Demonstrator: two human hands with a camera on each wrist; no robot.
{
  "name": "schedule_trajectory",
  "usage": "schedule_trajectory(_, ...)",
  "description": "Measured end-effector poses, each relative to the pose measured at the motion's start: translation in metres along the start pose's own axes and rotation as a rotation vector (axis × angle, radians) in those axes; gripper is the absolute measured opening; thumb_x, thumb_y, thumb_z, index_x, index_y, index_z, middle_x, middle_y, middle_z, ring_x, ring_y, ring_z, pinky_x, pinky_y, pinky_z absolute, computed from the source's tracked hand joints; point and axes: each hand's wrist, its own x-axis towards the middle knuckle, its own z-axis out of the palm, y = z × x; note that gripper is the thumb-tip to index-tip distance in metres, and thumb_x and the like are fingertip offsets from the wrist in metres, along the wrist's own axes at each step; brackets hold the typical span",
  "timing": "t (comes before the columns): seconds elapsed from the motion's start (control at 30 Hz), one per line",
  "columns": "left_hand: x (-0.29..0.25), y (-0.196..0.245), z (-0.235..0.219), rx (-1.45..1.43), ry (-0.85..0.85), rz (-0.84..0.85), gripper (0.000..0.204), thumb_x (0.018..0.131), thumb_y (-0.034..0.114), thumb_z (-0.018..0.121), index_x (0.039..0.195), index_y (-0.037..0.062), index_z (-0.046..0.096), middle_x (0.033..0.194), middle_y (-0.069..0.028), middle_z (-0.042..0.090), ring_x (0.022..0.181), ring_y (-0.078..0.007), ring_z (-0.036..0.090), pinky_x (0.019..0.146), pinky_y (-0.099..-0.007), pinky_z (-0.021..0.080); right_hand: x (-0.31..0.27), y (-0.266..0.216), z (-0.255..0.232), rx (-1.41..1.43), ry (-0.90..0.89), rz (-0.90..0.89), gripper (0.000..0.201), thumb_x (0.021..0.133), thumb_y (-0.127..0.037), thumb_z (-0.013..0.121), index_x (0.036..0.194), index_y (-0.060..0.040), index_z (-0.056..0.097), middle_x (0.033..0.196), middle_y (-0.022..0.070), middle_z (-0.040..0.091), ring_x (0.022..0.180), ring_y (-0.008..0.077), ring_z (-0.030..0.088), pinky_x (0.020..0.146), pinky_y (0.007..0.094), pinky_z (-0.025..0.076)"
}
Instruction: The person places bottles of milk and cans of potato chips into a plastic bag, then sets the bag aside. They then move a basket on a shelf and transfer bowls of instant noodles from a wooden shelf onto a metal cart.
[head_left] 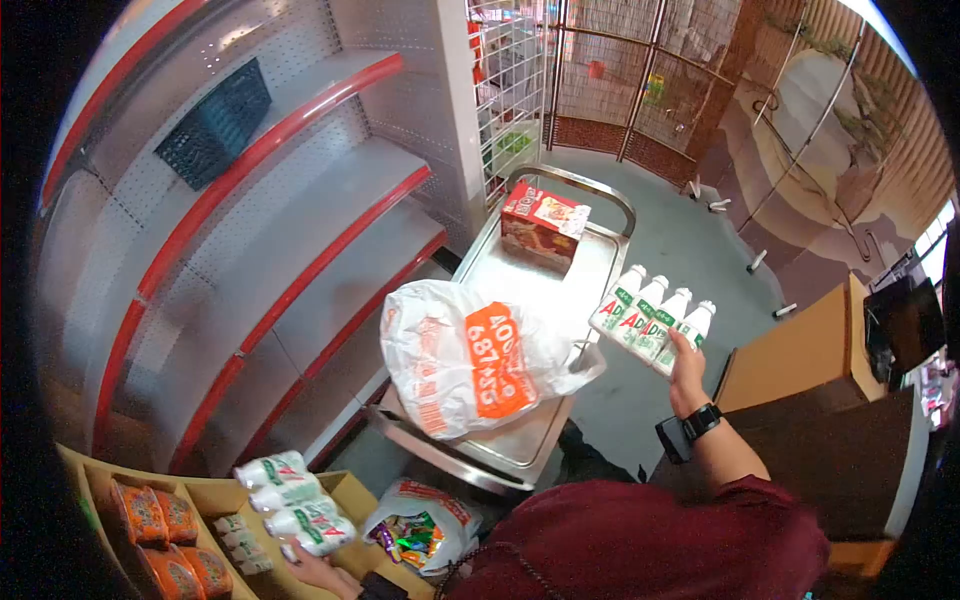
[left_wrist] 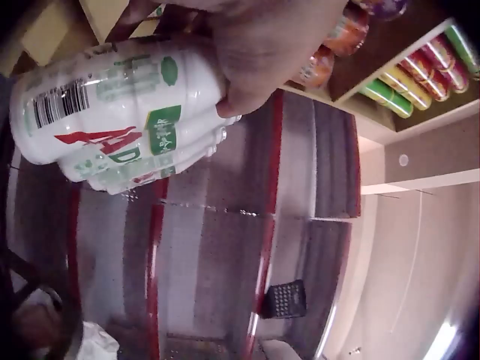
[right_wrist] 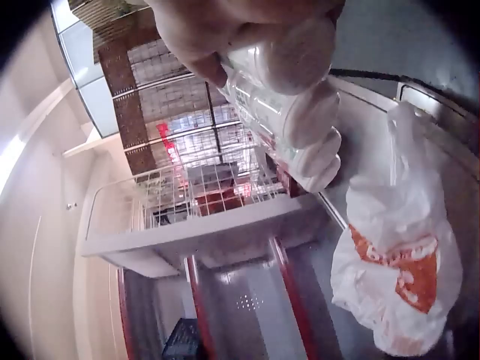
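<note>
My right hand (head_left: 687, 378) grips the end of a pack of white milk drink bottles (head_left: 650, 318) with green and red labels, held up to the right of the metal cart. In the right wrist view the bottoms of these bottles (right_wrist: 304, 112) face the camera under the hand. At the lower left, my left hand (head_left: 318, 572) holds a second pack of the same bottles (head_left: 295, 503) over a cardboard box (head_left: 365, 495). The left wrist view has the thumb and palm (left_wrist: 259, 52) against that pack (left_wrist: 97, 112), its barcode showing.
A stuffed white plastic bag (head_left: 430, 350) and a red box (head_left: 543, 225) lie on the cart (head_left: 600, 262). Red-edged shelves (head_left: 300, 240) line the left, one bearing a dark basket (head_left: 215, 122). Orange packs (head_left: 160, 515) and small bottles sit bottom left, beside a bag of colourful packets (head_left: 415, 535).
</note>
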Motion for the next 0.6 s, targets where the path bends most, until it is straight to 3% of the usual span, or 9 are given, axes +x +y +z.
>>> schedule_trajectory(0.1, -0.028, 0.03, 0.037, -0.027, 0.12, -0.039, 0.032, 0.08, 0.02, 0.056, 0.101, -0.0035, 0.047, 0.091, -0.0129, 0.056, 0.068, -0.0199, 0.057, 0.055, -0.0302, 0.049, 0.044, 0.001, -0.013, 0.002, 0.03, -0.03, 0.04, 0.073, -0.013, 0.062, 0.106, 0.0037, 0.047, 0.095, 0.0093, 0.056, 0.08, 0.0174, 0.057, 0.068, 0.0282, 0.047)
schedule_trajectory(0.2, -0.052, 0.04, 0.074, -0.141, 0.057, 0.028, 0.032, 0.081, 0.021, 0.055, 0.104, -0.0004, 0.048, 0.092, -0.0099, 0.056, 0.069, -0.0185, 0.057, 0.055, -0.0275, 0.048, 0.088, -0.001, -0.024, -0.041, 0.041, -0.027, 0.04, 0.072, -0.012, 0.063, 0.105, 0.0037, 0.046, 0.094, 0.0091, 0.055, 0.08, 0.0167, 0.056, 0.067, 0.0282, 0.046)
schedule_trajectory(0.3, -0.098, 0.083, 0.132, -0.235, -0.168, -0.047, 0.029, 0.08, 0.021, 0.057, 0.101, 0.0035, 0.048, 0.088, -0.0072, 0.056, 0.069, -0.0163, 0.057, 0.054, -0.0278, 0.048, 0.131, 0.005, -0.035, -0.124, 0.052, 0.011, 0.04, 0.07, -0.012, 0.064, 0.103, 0.0028, 0.046, 0.092, 0.0082, 0.055, 0.079, 0.016, 0.055, 0.067, 0.0276, 0.045)
schedule_trajectory(0.6, -0.176, 0.118, 0.245, -0.069, -0.258, -0.109, 0.019, 0.079, 0.016, 0.058, 0.092, 0.0035, 0.051, 0.078, -0.0019, 0.054, 0.064, -0.0091, 0.053, 0.052, -0.0219, 0.043, 0.192, -0.007, 0.008, -0.127, 0.035, -0.058, 0.042, 0.069, -0.013, 0.067, 0.102, 0.0025, 0.045, 0.094, 0.0094, 0.054, 0.082, 0.0161, 0.053, 0.071, 0.027, 0.043)
